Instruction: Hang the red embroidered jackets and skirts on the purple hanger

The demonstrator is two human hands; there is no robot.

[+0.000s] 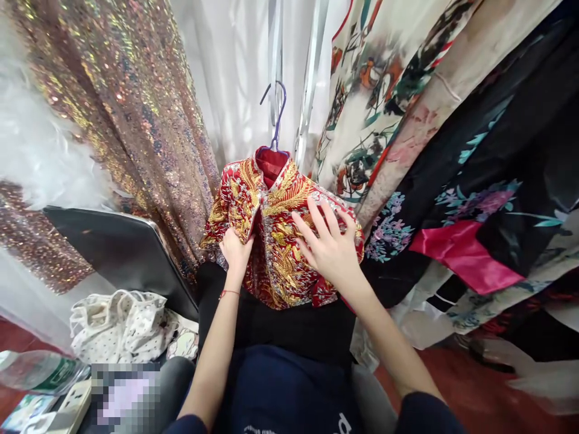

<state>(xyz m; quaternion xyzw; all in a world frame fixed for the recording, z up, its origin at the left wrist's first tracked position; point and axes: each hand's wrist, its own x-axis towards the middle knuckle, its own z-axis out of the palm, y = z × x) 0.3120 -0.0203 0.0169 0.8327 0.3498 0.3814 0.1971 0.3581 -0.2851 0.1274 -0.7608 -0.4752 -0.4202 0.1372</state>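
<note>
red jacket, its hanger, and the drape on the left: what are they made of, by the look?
Red jacket: woven, satin-like cloth under dense gold and silver embroidery; raised, glinting threads.
Hanger: purple hook, thin and glossy; plastic or coated wire, cannot tell which.
Drape: sequinned fabric; tiny copper-gold discs catching the light.

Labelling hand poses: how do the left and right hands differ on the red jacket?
The left hand is curled, pinching the front edge of the red jacket; the right hand lies flat on it with fingers spread. The left hand sits at the jacket's left front panel, the right hand on the right panel near the shoulder. The left wrist has a thin red string; the right wrist is bare. Both touch the jacket on its hanger.
</note>
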